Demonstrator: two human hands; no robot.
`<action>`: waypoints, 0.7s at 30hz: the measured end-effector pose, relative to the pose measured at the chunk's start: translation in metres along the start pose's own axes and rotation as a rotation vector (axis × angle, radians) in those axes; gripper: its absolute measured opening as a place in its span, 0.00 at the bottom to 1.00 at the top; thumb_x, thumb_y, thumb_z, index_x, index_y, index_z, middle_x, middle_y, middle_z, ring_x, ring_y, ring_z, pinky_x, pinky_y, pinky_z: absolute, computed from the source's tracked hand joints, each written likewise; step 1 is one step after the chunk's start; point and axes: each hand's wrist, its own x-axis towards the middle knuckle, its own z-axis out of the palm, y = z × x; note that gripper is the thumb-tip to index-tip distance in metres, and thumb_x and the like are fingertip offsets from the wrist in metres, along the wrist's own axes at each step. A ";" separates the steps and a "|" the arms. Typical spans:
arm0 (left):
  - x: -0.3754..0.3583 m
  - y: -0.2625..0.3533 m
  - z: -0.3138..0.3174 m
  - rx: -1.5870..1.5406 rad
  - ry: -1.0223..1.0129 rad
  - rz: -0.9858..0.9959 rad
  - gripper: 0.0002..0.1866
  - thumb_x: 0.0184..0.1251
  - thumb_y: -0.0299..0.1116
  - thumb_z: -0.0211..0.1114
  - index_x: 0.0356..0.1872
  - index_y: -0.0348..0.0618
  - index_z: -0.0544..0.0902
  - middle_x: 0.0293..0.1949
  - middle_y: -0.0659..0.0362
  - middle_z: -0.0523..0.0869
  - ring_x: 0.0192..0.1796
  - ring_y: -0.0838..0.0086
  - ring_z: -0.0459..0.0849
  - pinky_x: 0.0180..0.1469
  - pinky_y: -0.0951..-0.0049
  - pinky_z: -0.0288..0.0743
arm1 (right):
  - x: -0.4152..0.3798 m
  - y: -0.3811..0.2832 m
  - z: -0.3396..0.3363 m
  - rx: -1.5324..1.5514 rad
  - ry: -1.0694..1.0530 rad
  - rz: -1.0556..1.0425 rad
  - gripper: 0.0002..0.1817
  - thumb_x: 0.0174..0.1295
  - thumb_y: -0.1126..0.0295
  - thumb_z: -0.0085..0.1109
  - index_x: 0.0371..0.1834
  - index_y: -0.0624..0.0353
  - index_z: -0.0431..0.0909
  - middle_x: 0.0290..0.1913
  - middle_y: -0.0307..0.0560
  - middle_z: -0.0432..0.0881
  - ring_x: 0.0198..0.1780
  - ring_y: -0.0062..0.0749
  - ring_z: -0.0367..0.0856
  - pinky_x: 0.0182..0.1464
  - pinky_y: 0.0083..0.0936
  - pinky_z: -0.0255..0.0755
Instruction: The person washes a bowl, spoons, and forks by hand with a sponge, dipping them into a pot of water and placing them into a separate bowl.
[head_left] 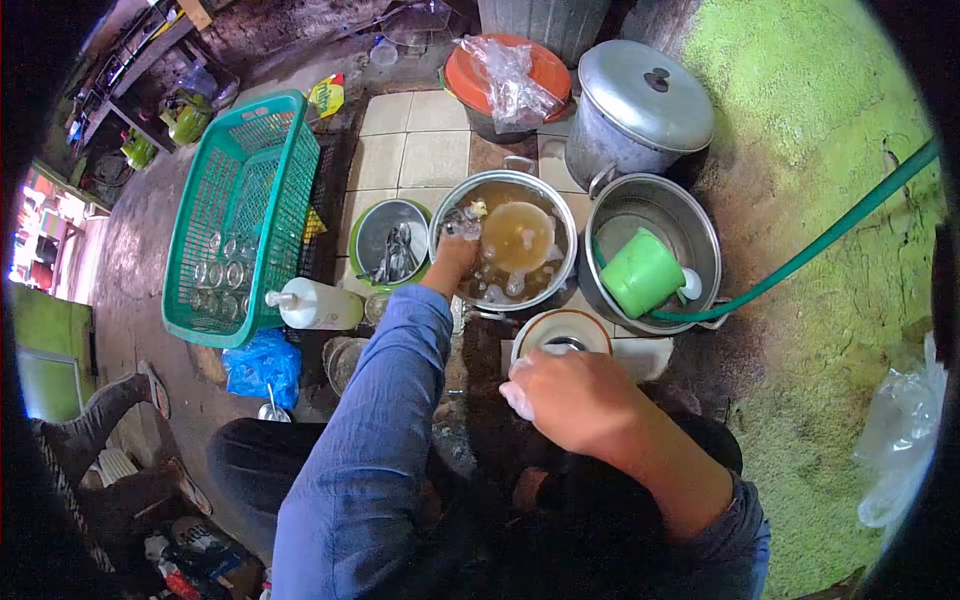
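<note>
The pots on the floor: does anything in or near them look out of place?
A crumpled plastic bag lies on the orange lid, rather like stray litter. The green dipper lies tilted in a pot, perhaps just left there. I see no clear damage.

Two large open pots (505,305) (660,205) — one lidded pot (628,110), one green jug (640,275), one hose (860,216)

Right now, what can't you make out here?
All in the head view:
- Left hand's fingertips: obscured by suds and murky water.
- Right hand's palm and anything in it: hidden by its back.
- Lidded pot's contents: covered by the lid.
- Hose's far end: cut off at the right lens border.
</note>
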 end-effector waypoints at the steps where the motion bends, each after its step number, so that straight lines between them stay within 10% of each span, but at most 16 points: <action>1: -0.005 0.002 -0.005 -0.007 0.001 0.001 0.17 0.67 0.38 0.49 0.54 0.52 0.77 0.54 0.59 0.81 0.58 0.64 0.77 0.64 0.43 0.56 | -0.001 0.000 0.001 0.003 -0.028 0.006 0.15 0.66 0.59 0.46 0.37 0.59 0.77 0.39 0.55 0.80 0.41 0.50 0.81 0.44 0.43 0.75; 4: -0.016 -0.001 0.011 0.048 0.285 0.047 0.27 0.64 0.43 0.51 0.66 0.61 0.66 0.60 0.59 0.76 0.62 0.61 0.73 0.67 0.42 0.49 | -0.006 0.002 0.006 0.047 -0.011 -0.020 0.15 0.66 0.59 0.46 0.37 0.59 0.77 0.40 0.55 0.80 0.42 0.50 0.81 0.44 0.43 0.75; 11: -0.026 0.016 0.013 -0.138 0.101 0.005 0.39 0.55 0.59 0.56 0.69 0.58 0.63 0.73 0.54 0.52 0.73 0.57 0.49 0.67 0.38 0.47 | -0.004 -0.005 0.002 -0.012 -0.055 0.005 0.16 0.66 0.59 0.45 0.37 0.60 0.77 0.39 0.55 0.80 0.41 0.51 0.81 0.44 0.43 0.75; 21: -0.048 0.036 -0.012 0.295 0.208 0.164 0.20 0.61 0.45 0.55 0.49 0.48 0.82 0.58 0.60 0.74 0.64 0.62 0.62 0.67 0.35 0.42 | -0.005 -0.001 -0.003 0.049 -0.014 -0.017 0.17 0.66 0.59 0.45 0.36 0.62 0.78 0.38 0.55 0.80 0.42 0.48 0.80 0.45 0.41 0.73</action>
